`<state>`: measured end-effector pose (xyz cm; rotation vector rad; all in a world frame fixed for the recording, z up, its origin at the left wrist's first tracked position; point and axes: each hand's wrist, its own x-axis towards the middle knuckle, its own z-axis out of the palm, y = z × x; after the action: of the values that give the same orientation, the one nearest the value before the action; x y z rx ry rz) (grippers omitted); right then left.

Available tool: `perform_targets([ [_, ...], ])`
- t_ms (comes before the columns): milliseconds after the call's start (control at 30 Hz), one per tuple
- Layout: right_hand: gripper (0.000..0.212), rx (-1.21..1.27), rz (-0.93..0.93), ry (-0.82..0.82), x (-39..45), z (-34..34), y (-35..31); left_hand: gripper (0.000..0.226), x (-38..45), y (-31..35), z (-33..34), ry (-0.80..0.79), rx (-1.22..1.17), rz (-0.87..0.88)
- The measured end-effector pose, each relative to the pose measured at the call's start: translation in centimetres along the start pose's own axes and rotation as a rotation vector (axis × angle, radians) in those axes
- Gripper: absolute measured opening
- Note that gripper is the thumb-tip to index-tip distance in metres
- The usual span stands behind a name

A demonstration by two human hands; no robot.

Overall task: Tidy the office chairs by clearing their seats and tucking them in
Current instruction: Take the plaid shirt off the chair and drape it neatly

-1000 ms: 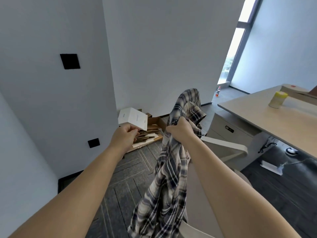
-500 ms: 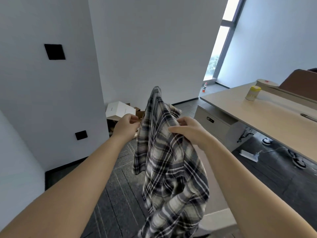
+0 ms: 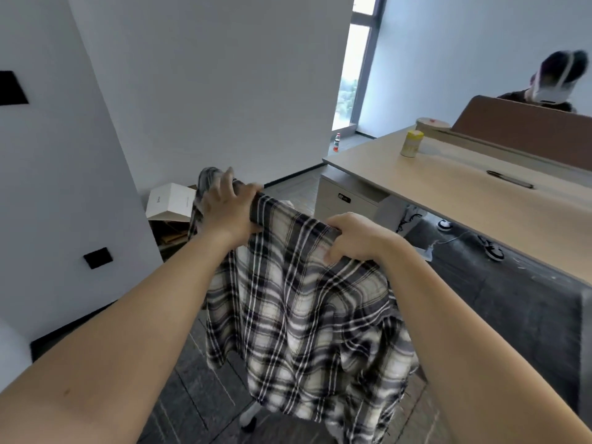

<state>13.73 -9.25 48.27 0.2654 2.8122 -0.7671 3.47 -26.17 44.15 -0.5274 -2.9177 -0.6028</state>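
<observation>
Plaid shirt (image 3: 307,315) is draped over a chair back, hanging down its near side; the chair itself is mostly hidden, only a caster (image 3: 248,419) shows below the hem. Both hands are apart on the top edge: left hand (image 3: 229,208) laid over the fabric, right hand (image 3: 355,237) curled, gripping it. Table (image 3: 464,187) to the right carries a yellow-lidded canister (image 3: 411,143).

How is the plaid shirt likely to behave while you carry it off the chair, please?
Probably floppy: the plaid shirt sags in folds below the left hand and right hand gripping its top edge. It looks light, held up without visible strain. Its loose hem may drag or snag.
</observation>
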Motion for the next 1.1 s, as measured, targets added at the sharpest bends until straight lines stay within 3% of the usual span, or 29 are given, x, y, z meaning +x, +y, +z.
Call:
perform_targets([
  [100, 0.049, -0.07, 0.067, 0.07, -0.4, -0.4, 1.7, 0.066, -0.1, 1.1, 0.2, -0.002, 0.1, 0.167],
  [200, 0.032, -0.287, 0.092, 0.279, -1.0, 0.0, 3.2, 0.069, -0.4, 2.3, 0.6, 0.029, 0.103, 0.255],
  [300, 0.048, -0.382, 0.077, 0.5, -1.9, 0.5, 4.6, 0.071, -0.6, 3.6, 1.2, 0.04, 0.044, 0.285],
  [400, 0.055, -0.39, 0.066, 0.61, -2.5, 0.7, 6.2, 0.072, -0.9, 4.7, 2.1, 0.071, -0.007, 0.334],
  [767, 0.061, -0.318, 0.101, 0.69, -3.9, 0.4, 9.6, 0.072, -1.2, 7.8, 4.0, 0.076, -0.03, 0.423],
  [1100, 0.06, -0.276, 0.331, 0.752, -6.0, -1.1, 14.0, 0.075, 1.0, 13.9, 7.1, 0.029, -0.006, 0.577],
])
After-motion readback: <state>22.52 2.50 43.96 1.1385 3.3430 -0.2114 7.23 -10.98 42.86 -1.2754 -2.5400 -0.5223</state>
